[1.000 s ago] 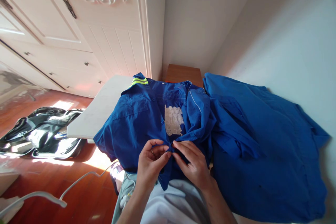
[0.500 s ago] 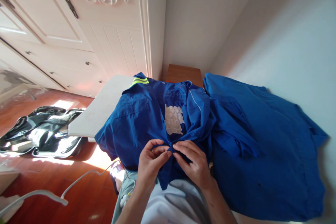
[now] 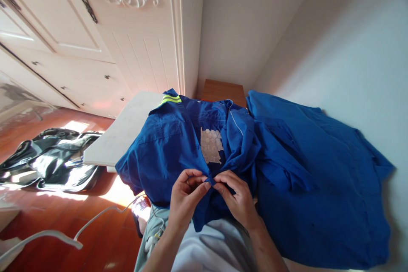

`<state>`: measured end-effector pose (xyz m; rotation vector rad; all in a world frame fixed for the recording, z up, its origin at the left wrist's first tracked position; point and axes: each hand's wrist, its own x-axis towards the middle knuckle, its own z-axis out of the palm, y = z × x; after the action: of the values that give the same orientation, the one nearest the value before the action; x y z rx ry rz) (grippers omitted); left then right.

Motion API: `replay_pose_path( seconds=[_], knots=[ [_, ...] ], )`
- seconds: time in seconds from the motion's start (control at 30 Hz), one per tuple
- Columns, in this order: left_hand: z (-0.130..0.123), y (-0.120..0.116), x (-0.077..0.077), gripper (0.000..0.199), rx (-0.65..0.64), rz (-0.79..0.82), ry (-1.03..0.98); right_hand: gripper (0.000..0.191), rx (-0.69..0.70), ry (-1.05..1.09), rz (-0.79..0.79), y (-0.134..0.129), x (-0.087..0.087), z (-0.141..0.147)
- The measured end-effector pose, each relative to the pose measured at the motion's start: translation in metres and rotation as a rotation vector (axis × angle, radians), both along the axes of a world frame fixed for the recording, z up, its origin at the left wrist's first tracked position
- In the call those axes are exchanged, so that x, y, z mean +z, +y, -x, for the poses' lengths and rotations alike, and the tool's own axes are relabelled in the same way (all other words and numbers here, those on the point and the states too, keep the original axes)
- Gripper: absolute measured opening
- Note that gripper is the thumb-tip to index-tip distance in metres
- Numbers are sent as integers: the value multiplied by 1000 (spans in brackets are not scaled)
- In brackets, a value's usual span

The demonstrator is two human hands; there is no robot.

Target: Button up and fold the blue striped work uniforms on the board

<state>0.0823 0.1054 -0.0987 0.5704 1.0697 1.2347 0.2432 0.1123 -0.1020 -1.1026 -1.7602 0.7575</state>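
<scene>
A blue work jacket (image 3: 165, 148) with a yellow reflective stripe lies spread before me, its front partly open. My left hand (image 3: 188, 191) pinches the front edge between thumb and fingers. Close beside it, my right hand (image 3: 234, 193) pinches the same edge from the other side. The fingertips nearly meet over a small fold of cloth, and whether a button lies inside it I cannot tell. Through the opening above the hands shows a pale, lace-like patch (image 3: 211, 146).
Under the jacket, a white board (image 3: 117, 129) juts out to the left. More blue cloth (image 3: 318, 170) covers the right side by the wall. An open suitcase (image 3: 60, 161) lies on the red floor, and a white cable (image 3: 95, 216) runs nearby. A white cabinet (image 3: 134, 51) stands behind.
Both hands keep their pinch on the jacket's front edge. The fingers have shifted slightly, and the small fold of cloth between them has turned a little. The view has moved slightly.
</scene>
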Motion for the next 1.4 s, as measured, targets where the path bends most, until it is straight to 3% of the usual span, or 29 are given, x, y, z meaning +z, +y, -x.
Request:
replay_pose_path(
  seconds=[0.5,0.93,1.2,1.4],
  knots=[
    [12,10,-3,20,-194,-411,428,8,50,86,108,7,4,-4],
    [9,14,-2,19,-185,-370,540,13,113,-17,89,7,3,0],
    [9,15,-6,23,-211,-299,480,18,52,63,236,7,5,9],
    [10,13,-9,21,-196,-276,482,16,77,111,256,9,7,6]
  ],
)
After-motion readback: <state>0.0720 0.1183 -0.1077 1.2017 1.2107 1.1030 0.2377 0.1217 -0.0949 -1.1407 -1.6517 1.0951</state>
